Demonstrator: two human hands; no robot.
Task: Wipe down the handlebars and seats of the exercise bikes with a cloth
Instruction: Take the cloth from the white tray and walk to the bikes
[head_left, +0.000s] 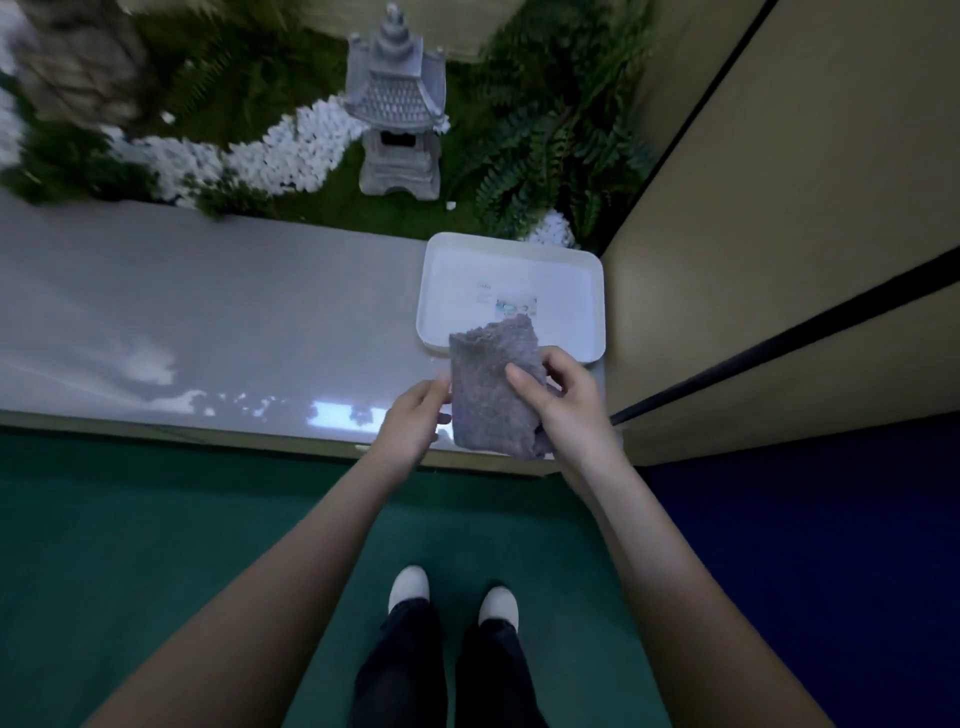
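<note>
White shoes (409, 587) on green floor (156, 545), nearest in head view. Right hand (569, 410) holds folded grey cloth (485, 400), thumb across front, fingers curled behind. Left hand (415, 418) touches cloth's left edge; whether it pinches, I cannot tell. Cloth sits between hands, long axis running away from me, far end over near rim of white tray (597, 291) on glossy ledge (208, 322). I see no bikes.

Both bare forearms are stretched forward and brought close together. The cloth (488, 400) is gripped by the right hand (566, 410), with the thumb laid on top. Its left edge is met by the fingertips of the left hand (415, 423); a pinch cannot be confirmed.
</note>
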